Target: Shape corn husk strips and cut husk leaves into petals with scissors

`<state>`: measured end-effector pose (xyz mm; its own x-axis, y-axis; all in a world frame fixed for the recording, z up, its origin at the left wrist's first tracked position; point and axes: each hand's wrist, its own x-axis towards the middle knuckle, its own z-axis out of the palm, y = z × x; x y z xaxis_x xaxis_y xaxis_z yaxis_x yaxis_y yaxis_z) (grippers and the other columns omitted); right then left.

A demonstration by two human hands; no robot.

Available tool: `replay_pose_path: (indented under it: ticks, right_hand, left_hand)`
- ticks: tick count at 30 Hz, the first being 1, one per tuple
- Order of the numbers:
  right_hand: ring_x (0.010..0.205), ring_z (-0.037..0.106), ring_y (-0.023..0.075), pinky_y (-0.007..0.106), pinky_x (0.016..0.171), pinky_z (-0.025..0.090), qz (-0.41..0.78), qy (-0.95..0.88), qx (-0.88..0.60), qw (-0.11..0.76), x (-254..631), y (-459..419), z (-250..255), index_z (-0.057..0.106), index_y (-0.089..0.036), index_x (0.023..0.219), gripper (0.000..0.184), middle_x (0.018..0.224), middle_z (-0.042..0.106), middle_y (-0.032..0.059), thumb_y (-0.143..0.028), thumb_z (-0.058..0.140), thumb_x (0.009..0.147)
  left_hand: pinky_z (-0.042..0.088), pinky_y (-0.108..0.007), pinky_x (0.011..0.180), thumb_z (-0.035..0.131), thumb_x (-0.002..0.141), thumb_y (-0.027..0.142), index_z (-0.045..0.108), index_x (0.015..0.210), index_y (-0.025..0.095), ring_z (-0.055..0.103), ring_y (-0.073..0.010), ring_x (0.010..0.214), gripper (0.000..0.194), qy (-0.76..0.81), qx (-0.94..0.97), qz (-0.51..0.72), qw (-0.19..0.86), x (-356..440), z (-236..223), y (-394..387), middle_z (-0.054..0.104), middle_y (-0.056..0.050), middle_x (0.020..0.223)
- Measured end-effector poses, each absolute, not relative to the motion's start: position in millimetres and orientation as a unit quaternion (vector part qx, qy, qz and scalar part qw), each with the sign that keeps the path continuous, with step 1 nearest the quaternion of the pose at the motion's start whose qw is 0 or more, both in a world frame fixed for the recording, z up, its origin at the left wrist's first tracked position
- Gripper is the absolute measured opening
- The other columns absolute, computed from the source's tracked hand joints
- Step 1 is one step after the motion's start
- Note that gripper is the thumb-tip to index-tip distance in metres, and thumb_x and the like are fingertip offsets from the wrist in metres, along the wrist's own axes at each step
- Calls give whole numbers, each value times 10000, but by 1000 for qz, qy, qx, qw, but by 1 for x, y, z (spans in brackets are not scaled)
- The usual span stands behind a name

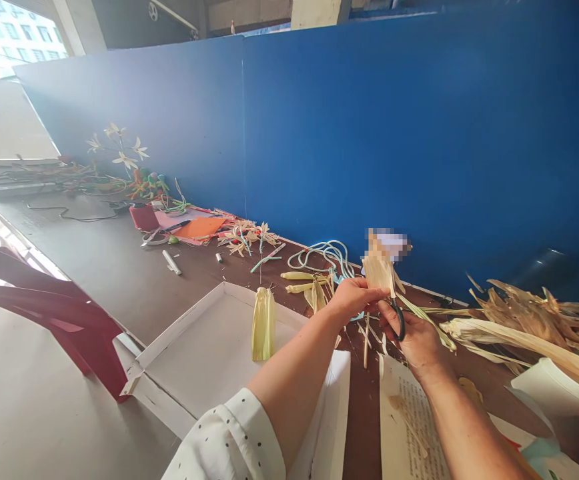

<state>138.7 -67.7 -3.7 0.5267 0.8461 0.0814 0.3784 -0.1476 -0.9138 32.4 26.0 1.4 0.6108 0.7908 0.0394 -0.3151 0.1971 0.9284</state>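
Observation:
My left hand [354, 298] pinches a pale dried corn husk [378, 272] near its lower edge, and the husk stands up above the fingers. Black-handled scissors [398, 319] are in my right hand [417, 343], their blades up against the right side of the husk. How far the blades are apart is too small to tell. A greenish-yellow piece of husk [263, 323] lies in the shallow white box lid [209, 333] to the left. Small rolled husk pieces [302, 282] lie on the table just beyond my left hand.
Dried husks [544, 320] are heaped at right beside a white bowl [562, 387]. A printed sheet [407, 417] lies below my hands. Light cord [322, 252], orange paper [199, 228] and a red spool [144, 217] line the blue partition [394, 133]. A red chair [69, 313] stands left.

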Motion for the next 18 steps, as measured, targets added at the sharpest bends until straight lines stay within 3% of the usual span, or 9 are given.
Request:
replay_pose_path:
  ticks: [18]
  right_hand:
    - [399,362,98,244,405,239,257,-417,-706,511,143,-65,-9,623,-204,567,413,420,475,-29,-603,677,659]
  left_hand:
    - [291,-171,429,722,685,321,620,673,129,415,-41,458,218,287,513,355,728,23,17,19,494,31,535]
